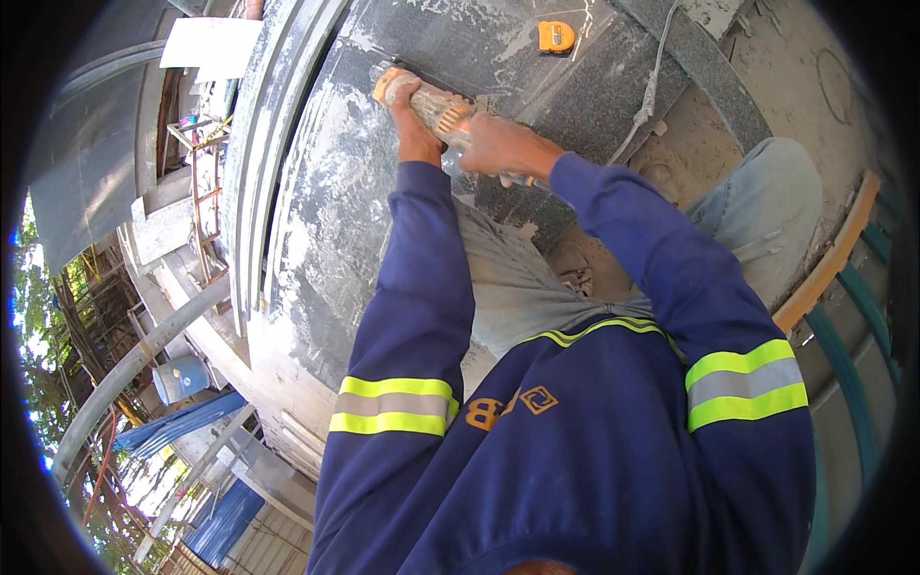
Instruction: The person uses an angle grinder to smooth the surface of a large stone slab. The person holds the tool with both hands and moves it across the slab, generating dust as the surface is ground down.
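Both hands grip a dusty orange angle grinder (436,103) over a dark grey stone slab (460,38). My left hand (412,117) is wrapped round the head end of the grinder. Further back, my right hand (508,147) closes round its rear body. A dark disc edge shows at the far left end of the tool, close to the slab; whether it touches cannot be made out. On the slab beyond the grinder lies an orange tape measure (556,37), next to pale chalk-like lines.
A grey cable (650,91) with a wrapped lump crosses the right side, beside a curved stone strip (714,86). Layered slab edges (278,125) run along the left. Beyond them are a metal pipe (144,350) and a blue bucket (182,379). A wooden edge (834,254) curves at right.
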The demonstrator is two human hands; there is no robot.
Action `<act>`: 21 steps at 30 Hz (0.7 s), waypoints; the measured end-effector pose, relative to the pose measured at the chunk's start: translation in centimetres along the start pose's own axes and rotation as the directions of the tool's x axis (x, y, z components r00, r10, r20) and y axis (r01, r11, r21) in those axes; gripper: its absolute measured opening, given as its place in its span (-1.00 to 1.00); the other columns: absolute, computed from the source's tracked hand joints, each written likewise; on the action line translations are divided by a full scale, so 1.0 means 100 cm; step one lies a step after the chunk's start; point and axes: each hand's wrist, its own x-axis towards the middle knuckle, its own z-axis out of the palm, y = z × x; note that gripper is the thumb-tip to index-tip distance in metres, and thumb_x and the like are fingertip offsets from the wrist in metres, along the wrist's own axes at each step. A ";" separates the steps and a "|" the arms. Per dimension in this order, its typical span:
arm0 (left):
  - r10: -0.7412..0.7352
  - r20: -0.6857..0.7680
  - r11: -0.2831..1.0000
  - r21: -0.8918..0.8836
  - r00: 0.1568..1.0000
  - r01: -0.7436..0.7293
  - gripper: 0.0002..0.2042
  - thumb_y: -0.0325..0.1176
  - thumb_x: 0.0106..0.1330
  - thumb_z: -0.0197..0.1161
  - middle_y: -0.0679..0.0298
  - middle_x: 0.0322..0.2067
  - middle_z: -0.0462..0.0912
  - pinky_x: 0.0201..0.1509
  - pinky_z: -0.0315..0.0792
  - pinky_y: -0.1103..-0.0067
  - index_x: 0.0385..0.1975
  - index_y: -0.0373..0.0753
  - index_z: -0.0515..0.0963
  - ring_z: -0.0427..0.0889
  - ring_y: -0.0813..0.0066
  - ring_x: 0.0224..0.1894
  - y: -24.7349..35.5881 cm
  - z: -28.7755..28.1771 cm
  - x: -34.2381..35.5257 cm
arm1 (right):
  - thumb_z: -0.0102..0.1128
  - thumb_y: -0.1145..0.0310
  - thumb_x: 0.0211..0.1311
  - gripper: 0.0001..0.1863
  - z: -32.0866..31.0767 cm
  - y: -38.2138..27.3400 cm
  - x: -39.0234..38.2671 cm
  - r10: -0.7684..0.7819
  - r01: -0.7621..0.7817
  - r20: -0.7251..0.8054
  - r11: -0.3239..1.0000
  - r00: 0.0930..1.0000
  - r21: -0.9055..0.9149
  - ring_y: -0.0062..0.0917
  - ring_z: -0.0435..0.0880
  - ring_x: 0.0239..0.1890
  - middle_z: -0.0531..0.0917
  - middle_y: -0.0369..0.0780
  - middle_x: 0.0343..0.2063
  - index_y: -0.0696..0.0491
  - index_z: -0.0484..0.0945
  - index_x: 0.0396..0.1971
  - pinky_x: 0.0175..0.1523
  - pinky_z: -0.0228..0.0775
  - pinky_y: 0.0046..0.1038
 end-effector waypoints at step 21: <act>-0.020 0.020 0.999 0.046 1.000 0.020 -0.47 -0.16 0.20 0.24 -0.16 -0.30 0.59 -0.09 0.59 0.01 0.08 -0.37 0.33 0.65 -0.14 -0.26 0.000 -0.006 0.010 | 0.24 0.33 -0.01 -0.65 0.006 0.006 0.007 -0.062 0.060 -0.031 0.995 0.998 -0.076 -0.26 0.72 -0.57 0.67 0.05 -0.57 0.39 0.58 -0.42 -0.40 0.58 -0.23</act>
